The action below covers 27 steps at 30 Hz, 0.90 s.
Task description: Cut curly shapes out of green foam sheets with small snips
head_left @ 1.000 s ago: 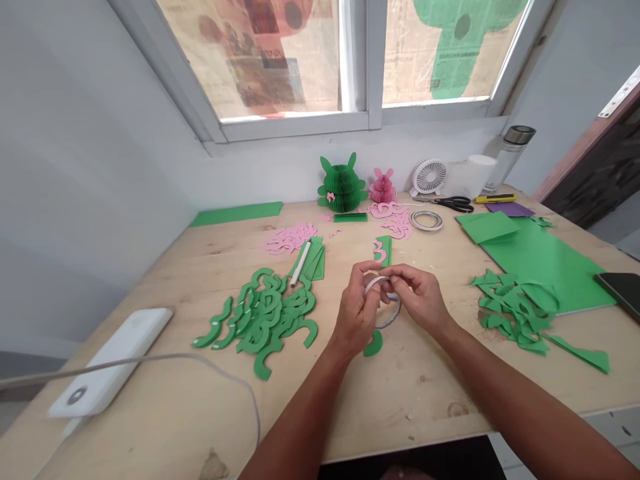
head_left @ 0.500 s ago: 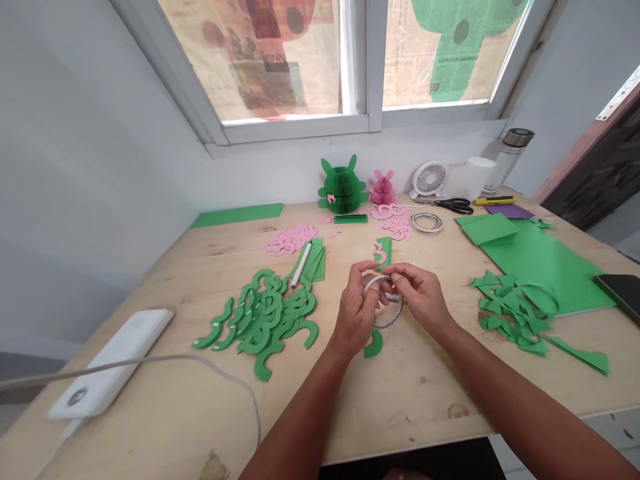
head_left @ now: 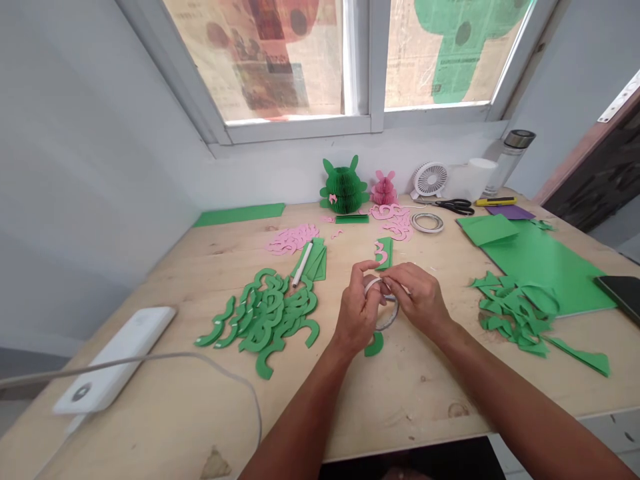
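My left hand (head_left: 356,312) is closed around a narrow roll of white tape (head_left: 393,318), held upright above the table. My right hand (head_left: 419,297) pinches at the top of the roll, its thumb and fingertips pressed together; the bit of tape between them is mostly hidden. Below the roll lies a curved green paper piece (head_left: 374,345), partly covered by my left hand. Just beyond my fingers is a green strip (head_left: 387,248) with a pink curved cut-out (head_left: 381,253) on it. To the left spreads a pile of wavy green cut-outs (head_left: 270,310), some carrying white tape bits.
A white marker (head_left: 303,264) rests on green strips. Pink cut-outs (head_left: 294,239), a second tape roll (head_left: 427,223), scissors (head_left: 455,206) and a cutter knife (head_left: 496,201) lie farther back. Green scraps (head_left: 520,317) are at right, a power bank (head_left: 117,360) with cable at left.
My right hand's fingers have drawn in slightly at the top of the tape roll, and the roll has shifted a little within my hands. The things on the table lie as before.
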Available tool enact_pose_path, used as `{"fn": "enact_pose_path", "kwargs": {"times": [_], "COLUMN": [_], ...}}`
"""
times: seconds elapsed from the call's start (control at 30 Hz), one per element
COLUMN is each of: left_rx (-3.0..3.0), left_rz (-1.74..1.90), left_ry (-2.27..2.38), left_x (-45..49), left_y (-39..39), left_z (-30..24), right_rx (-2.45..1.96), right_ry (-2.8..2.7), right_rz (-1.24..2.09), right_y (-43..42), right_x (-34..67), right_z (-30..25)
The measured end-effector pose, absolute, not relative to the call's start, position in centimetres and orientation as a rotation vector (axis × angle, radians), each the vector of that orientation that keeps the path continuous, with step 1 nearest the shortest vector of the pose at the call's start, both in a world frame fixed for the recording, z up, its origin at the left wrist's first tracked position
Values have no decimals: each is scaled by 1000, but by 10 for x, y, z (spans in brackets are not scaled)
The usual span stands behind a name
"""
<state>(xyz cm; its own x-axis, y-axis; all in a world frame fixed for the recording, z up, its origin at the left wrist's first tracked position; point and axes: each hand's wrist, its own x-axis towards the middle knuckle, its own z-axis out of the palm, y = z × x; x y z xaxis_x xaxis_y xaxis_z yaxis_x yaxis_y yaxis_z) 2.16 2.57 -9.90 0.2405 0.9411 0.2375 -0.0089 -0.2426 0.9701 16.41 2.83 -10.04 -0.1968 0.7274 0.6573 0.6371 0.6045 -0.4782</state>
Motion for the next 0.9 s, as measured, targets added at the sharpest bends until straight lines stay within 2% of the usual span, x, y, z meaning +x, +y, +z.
{"fn": "enact_pose_path", "kwargs": {"times": [0.17, 0.3, 0.67, 0.9], "left_rx": [1503, 1448, 1188, 1276], "left_rz": [1191, 1204, 1266, 1271], "left_ry": [923, 896, 840, 846], "left_x": [23, 24, 22, 21], "left_y": [24, 24, 29, 28], "left_z": [-98, -97, -93, -96], "right_rx": [-1138, -1167, -1174, -1070], "right_ry": [-1980, -1992, -1795, -1878], "right_rz": [-166, -243, -86, -72], "right_y": [25, 23, 30, 26], "right_x": [163, 161, 167, 161], "right_z": [-95, -93, -101, -97]}}
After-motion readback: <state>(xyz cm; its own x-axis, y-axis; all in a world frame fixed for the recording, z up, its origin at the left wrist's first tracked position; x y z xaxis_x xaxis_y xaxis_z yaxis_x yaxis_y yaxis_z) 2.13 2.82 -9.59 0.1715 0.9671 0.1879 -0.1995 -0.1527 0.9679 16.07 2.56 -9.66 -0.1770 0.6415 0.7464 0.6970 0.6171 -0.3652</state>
